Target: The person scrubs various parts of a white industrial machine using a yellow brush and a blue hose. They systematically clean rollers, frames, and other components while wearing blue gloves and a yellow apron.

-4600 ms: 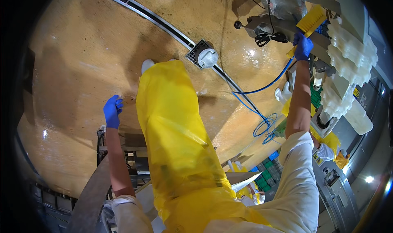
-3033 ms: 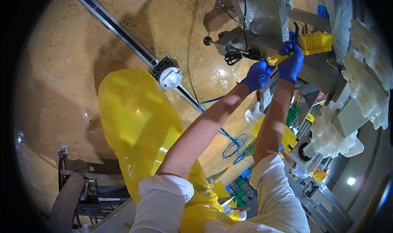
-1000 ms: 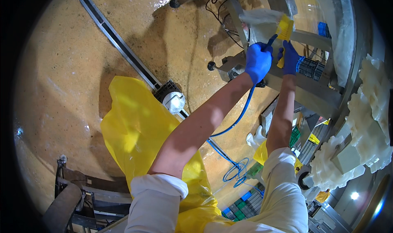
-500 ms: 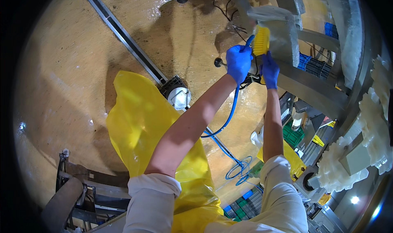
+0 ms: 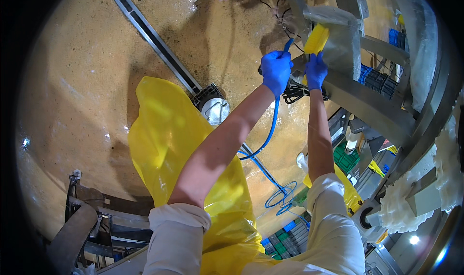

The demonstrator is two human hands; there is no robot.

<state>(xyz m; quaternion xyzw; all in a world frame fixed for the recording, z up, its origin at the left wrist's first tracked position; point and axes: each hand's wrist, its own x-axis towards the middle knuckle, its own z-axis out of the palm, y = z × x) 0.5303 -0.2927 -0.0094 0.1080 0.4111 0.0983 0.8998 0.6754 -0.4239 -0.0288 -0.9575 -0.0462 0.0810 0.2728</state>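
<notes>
One yellow brush [image 5: 316,39] is grasped by right hand [image 5: 316,71]; one blue hose [image 5: 270,130] is clenched in left hand [image 5: 276,72].

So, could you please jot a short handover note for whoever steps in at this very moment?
Left hand, blue-gloved, grips the blue handle of the yellow brush. Right hand, also gloved, holds lower on the same brush, close beside the left. Brush bristles are pressed to the steel machine frame, raised at arm's length. A blue hose hangs below the hands to a coil on the wet floor. Scrubbing is under way; white foam shows on the equipment at right, seemingly not yet rinsed.
</notes>
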